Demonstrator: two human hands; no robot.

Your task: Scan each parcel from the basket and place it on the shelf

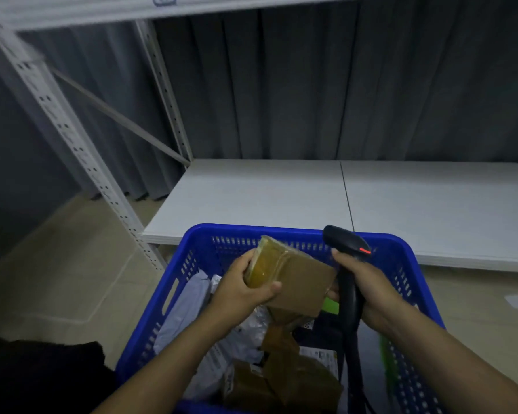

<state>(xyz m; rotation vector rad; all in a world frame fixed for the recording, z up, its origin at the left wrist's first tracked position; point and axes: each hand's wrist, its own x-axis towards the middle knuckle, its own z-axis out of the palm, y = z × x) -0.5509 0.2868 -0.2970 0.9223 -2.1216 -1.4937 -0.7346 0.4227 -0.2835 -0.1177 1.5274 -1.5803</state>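
grey curtain [311,85] behind white shelf [266,192], blue basket [222,230] in front. left grip [245,289] curls round taped brown parcel [302,282], held above basket. right grip [368,291] wraps black scanner [346,243] handle, just right of parcel. other parcels [296,380] lie in basket.

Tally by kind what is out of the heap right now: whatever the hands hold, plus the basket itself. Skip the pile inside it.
barcode scanner: 1, gripped by the right hand
cardboard parcel: 1, held by the left hand
blue basket: 1
Total: 3
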